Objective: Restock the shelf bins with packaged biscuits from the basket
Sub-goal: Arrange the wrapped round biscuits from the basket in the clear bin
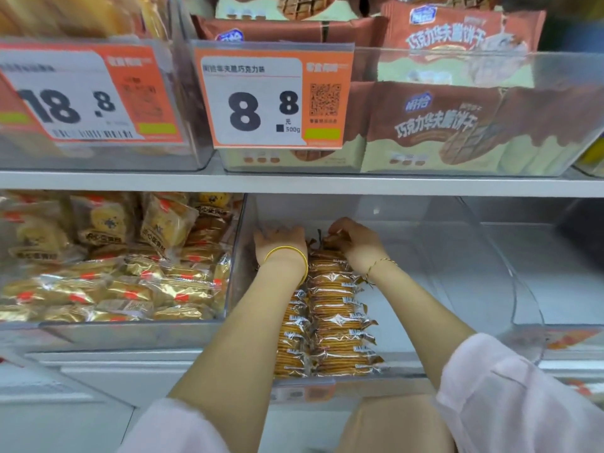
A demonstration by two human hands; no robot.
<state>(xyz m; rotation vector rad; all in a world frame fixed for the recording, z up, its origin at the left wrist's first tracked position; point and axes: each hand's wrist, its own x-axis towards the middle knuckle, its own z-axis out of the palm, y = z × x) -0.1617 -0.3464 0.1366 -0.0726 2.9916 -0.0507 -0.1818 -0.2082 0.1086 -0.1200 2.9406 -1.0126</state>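
Both my arms reach deep into a clear plastic shelf bin (483,256) on the lower shelf. Two rows of biscuit packets (340,322) in clear wrappers stand on edge along the bin's left side, running front to back. My left hand (281,241), with a gold bangle on the wrist, rests at the back end of the left row, fingers pointing away and down; what they hold is hidden. My right hand (353,238) curls its fingers over the rearmost biscuit packet (330,243) of the right row and pinches its wrapper. The basket is out of view.
The bin's right half is bare plastic. To the left, another bin (130,331) holds several gold-wrapped cakes. Above the white shelf edge (294,184), bins hold brown wafer packs (441,125) behind orange price tags (274,99).
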